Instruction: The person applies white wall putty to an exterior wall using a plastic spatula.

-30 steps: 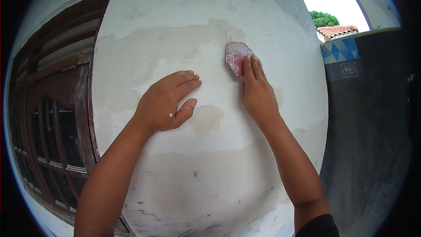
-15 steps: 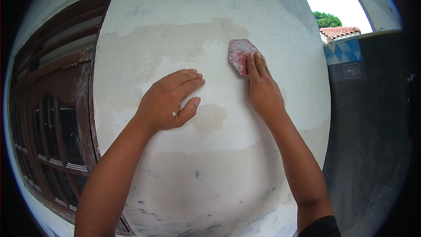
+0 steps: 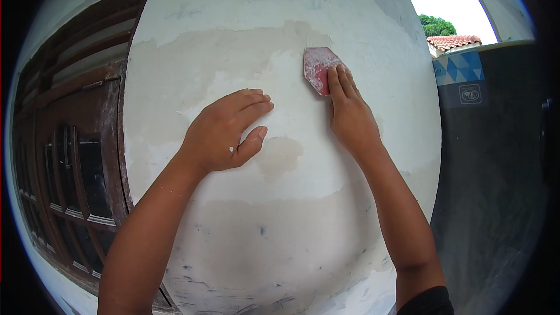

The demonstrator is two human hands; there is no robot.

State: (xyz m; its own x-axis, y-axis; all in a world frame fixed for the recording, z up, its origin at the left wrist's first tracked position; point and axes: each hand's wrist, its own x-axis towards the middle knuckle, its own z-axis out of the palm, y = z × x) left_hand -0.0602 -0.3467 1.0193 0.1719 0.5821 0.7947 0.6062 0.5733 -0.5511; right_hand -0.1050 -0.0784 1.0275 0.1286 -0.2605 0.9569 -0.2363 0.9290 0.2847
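Note:
My right hand (image 3: 353,108) grips a flat, red putty spreader (image 3: 318,70) smeared with white, its fingers laid along the plate. The spreader lies against the upper middle of the wall (image 3: 251,239), which bears patches of white and beige filler. To the left, my left hand (image 3: 224,131) is open, palm toward the wall, thumb apart from the fingers and nothing held. A white speck sits near its thumb. Below that hand's thumb side is a beige patch (image 3: 280,156) within the whiter area.
A dark wooden door with glass panes (image 3: 93,169) borders the wall on the left. On the right stands a dark grey surface (image 3: 490,198) with a blue patterned strip (image 3: 461,69). Beyond it are a tiled roof (image 3: 452,42) and a tree (image 3: 437,25).
My right hand and the putty spreader have shifted slightly upward on the wall. My left hand stays almost where it was.

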